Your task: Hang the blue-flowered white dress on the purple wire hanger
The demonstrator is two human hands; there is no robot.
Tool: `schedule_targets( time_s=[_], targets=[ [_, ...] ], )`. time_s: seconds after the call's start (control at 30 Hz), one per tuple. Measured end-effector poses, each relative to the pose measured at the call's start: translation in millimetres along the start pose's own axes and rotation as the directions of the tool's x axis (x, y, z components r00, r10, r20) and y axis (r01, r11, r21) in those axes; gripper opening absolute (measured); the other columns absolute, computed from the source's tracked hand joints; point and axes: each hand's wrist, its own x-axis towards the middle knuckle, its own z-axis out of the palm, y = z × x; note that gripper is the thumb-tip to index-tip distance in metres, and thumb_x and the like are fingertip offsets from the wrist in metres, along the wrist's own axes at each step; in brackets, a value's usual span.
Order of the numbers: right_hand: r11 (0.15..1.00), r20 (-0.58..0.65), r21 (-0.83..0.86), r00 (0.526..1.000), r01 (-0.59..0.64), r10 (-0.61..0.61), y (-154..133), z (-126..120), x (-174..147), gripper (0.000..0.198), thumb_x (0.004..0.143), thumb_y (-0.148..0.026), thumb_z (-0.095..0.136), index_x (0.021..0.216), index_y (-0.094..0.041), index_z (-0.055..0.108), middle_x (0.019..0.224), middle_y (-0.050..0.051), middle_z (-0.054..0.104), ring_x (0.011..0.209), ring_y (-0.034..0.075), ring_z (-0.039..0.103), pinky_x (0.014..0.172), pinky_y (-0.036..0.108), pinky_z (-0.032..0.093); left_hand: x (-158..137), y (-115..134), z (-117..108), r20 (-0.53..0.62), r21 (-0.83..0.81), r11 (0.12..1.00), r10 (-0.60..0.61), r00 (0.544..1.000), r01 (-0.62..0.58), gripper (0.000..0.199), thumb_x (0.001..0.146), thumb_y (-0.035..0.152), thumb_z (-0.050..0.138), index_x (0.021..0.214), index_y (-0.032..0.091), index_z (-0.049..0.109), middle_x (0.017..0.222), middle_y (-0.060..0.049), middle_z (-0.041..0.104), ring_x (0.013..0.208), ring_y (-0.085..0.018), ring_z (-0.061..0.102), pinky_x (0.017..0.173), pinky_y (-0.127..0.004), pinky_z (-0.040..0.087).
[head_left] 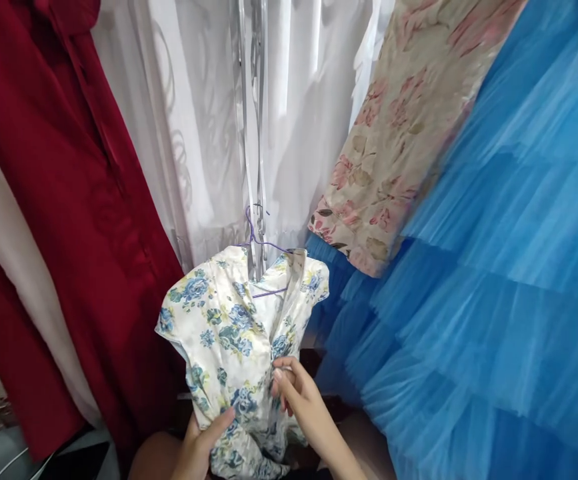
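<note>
A white garment with blue flowers (pixel 219 333) hangs in front of me, its front partly open at the neck. The purple wire hanger (pixel 270 293) shows through its neckline. Low on the garment's left side, my left hand (pixel 203 443) grips the cloth, thumb on the front and the other fingers hidden behind it. My right hand (pixel 296 390) pinches the front opening at chest height, with thumb and forefinger close together on its edge. Whether a button or zip sits between those fingertips is too small to make out.
A long red garment (pixel 103 220) hangs on the left. White curtain-like cloth (pixel 203 133) and a metal pole (pixel 249 133) stand behind. To the right hang a beige cloth with pink flowers (pixel 383 160) and a tiered blue tulle skirt (pixel 479 300). A dark flat object (pixel 76 463) lies at lower left.
</note>
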Motion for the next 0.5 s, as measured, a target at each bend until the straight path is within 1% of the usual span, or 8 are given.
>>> schedule_targets(
  time_s=[0.1,0.23,0.27,0.3,0.37,0.4,0.43,0.5],
  targets=[
    [0.987,-0.003,-0.130,0.996,0.089,-0.090,-19.0,15.7,26.7,0.038,0.089,-0.056,0.053,0.080,-0.020,0.052,0.057,-0.005,0.045,0.051,0.011,0.039,0.050,0.024,0.029,18.6,-19.7,-0.9,-0.025,-0.008,1.000,-0.014,1.000,0.013,0.075,0.049,0.025,0.089,0.119,0.021,0.059,0.112,-0.010,0.071,0.116,-0.034,0.061,0.101,-0.043,0.048],
    [0.984,-0.038,-0.109,0.989,0.140,-0.145,-24.0,19.9,38.3,0.040,0.086,-0.053,0.058,0.067,-0.020,0.046,0.053,-0.006,0.036,0.048,0.009,0.031,0.048,0.023,0.022,36.3,-23.6,-17.3,-0.129,0.045,0.989,0.148,0.980,-0.144,0.056,0.062,0.032,0.081,0.114,0.020,0.061,0.113,-0.011,0.069,0.112,-0.032,0.063,0.096,-0.043,0.050],
    [0.988,-0.069,-0.077,0.988,0.137,-0.142,-22.0,18.3,36.3,0.040,0.084,-0.053,0.060,0.067,-0.020,0.045,0.051,-0.007,0.034,0.047,0.009,0.028,0.047,0.023,0.020,41.4,-19.7,-22.6,-0.198,0.080,0.965,0.262,0.945,-0.250,0.052,0.064,0.033,0.079,0.111,0.020,0.062,0.112,-0.011,0.069,0.111,-0.032,0.063,0.095,-0.043,0.050],
    [0.990,-0.106,-0.048,0.985,0.134,-0.139,-19.5,16.5,32.8,0.041,0.083,-0.053,0.063,0.066,-0.020,0.045,0.049,-0.008,0.033,0.045,0.008,0.025,0.046,0.023,0.018,46.3,-15.1,-26.7,-0.280,0.126,0.918,0.396,0.875,-0.375,0.051,0.064,0.034,0.079,0.109,0.020,0.062,0.111,-0.010,0.068,0.111,-0.031,0.062,0.094,-0.043,0.050],
    [0.992,-0.162,-0.017,0.978,0.127,-0.128,-14.8,13.9,23.8,0.041,0.080,-0.052,0.066,0.064,-0.020,0.046,0.046,-0.009,0.031,0.043,0.007,0.023,0.044,0.023,0.016,53.2,-7.2,-27.7,-0.364,0.267,0.772,0.635,0.681,-0.577,0.048,0.065,0.035,0.077,0.108,0.020,0.060,0.112,-0.009,0.065,0.111,-0.029,0.060,0.095,-0.043,0.049],
    [0.993,-0.172,-0.008,0.978,0.117,-0.117,-13.2,14.0,19.2,0.041,0.080,-0.052,0.067,0.064,-0.020,0.047,0.044,-0.009,0.032,0.042,0.007,0.023,0.044,0.023,0.016,54.3,-5.1,-23.2,-0.313,0.342,0.704,0.710,0.631,-0.622,0.046,0.068,0.036,0.076,0.107,0.020,0.060,0.112,-0.009,0.064,0.110,-0.028,0.060,0.095,-0.042,0.048],
    [0.994,-0.170,0.002,0.980,0.105,-0.103,-12.2,15.2,15.0,0.041,0.079,-0.052,0.067,0.063,-0.019,0.047,0.043,-0.009,0.034,0.040,0.006,0.024,0.044,0.023,0.017,53.7,-4.6,-15.2,-0.195,0.402,0.656,0.743,0.640,-0.639,0.043,0.071,0.036,0.074,0.108,0.020,0.061,0.113,-0.010,0.064,0.109,-0.028,0.060,0.095,-0.042,0.048],
    [0.996,-0.133,0.029,0.988,0.080,-0.075,-12.1,20.2,8.7,0.041,0.078,-0.051,0.069,0.063,-0.019,0.049,0.042,-0.007,0.040,0.039,0.006,0.028,0.043,0.022,0.019,48.6,-7.6,8.6,0.125,0.466,0.616,0.664,0.737,-0.635,0.039,0.077,0.036,0.069,0.112,0.020,0.061,0.114,-0.011,0.064,0.106,-0.027,0.061,0.094,-0.040,0.048]
  ],
)
